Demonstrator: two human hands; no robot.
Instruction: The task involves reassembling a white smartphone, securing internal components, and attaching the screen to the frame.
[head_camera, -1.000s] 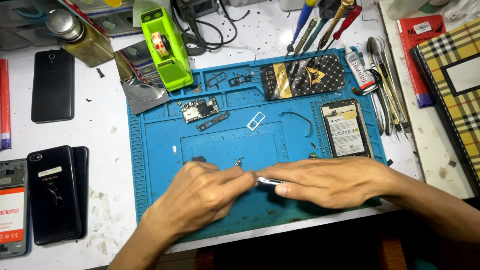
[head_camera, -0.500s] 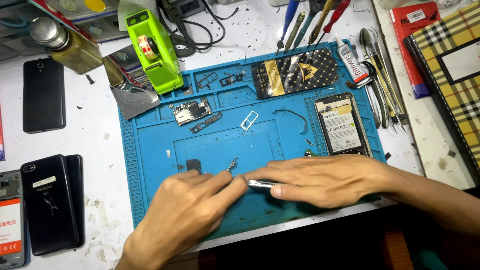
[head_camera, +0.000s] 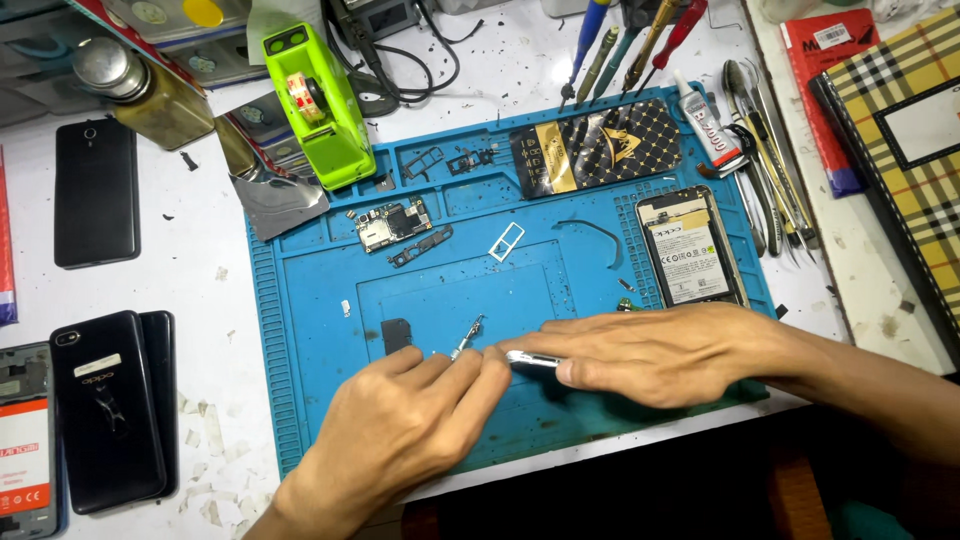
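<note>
a: tool (head_camera: 467, 337) — where is it?
b: head view, low on the blue mat (head_camera: 300, 330), near the middle. it is a thin metal piece, tip pointing up and right, its lower end pinched in the left hand (head_camera: 400, 430).
a: so the left hand is closed on it?
b: yes, fingers drawn together around the lower end, palm down, wrist coming in from the bottom edge.
a: and the right hand (head_camera: 650, 352)?
b: it lies flat across the mat from the right, fingers closed over a small silver part (head_camera: 530, 359). only that part's left end shows past the fingertips. the two hands' fingertips meet just beside it.
a: what lies around them?
b: a dark square chip (head_camera: 396, 334) just left of the tool. higher on the mat, a circuit board (head_camera: 392, 225), a sim tray (head_camera: 506, 241) and a curved black strip (head_camera: 592, 235). an open phone (head_camera: 690, 248) with its battery showing sits right above the right hand.
a: off the mat?
b: a green tape dispenser (head_camera: 318, 105) at the top left corner, screwdrivers (head_camera: 630, 45) along the top, tweezers (head_camera: 765, 165) to the right, black phones (head_camera: 110, 405) on the white table at left, another phone (head_camera: 97, 192) above them.
</note>
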